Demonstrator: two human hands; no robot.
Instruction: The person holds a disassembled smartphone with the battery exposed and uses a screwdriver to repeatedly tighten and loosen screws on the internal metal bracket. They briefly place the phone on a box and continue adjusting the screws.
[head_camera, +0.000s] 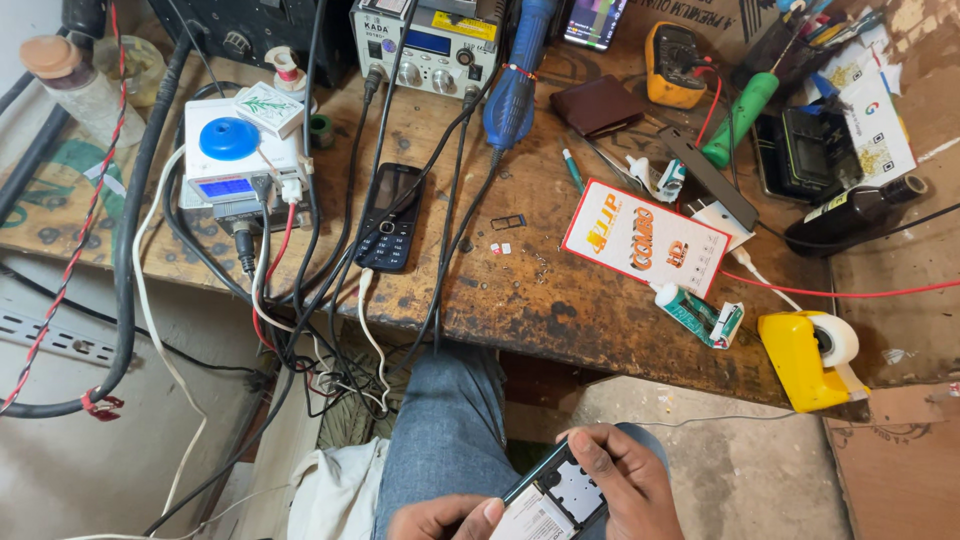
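- Both hands low over my lap, below the counter edge. Left hand and right hand share one opened phone, back cover off, battery bay facing up.
- Left thumb presses on a white battery at the phone's lower end; left fingers curled under, clamped on phone + battery.
- Right fingers wrap over the top edge, clamped on the phone body. Can't see fingertips behind it.
- Judgement: step in hand looks like seating or lifting the battery. To do it well I'd keep the right hand as the steady clamp, let only the left thumb work, push flat along the bay, not down at an angle, so contacts aren't bent.
- Keep the phone over the jeans, not past the knee; a slip drops it to the floor.
- On the counter, well apart from the hands: black keypad phone lying flat w/ cable at its bottom end, small SIM tray and tiny card bits near it. Easy to lose, so no sweeping moves there.
- Also there: orange-white accessory pack, yellow tape dispenser at the edge, glue tube, blue hot-air handle, yellow multimeter, dark bottle.
- Cable tangle hangs off the counter's left side, near my knee; I'd keep elbows clear.
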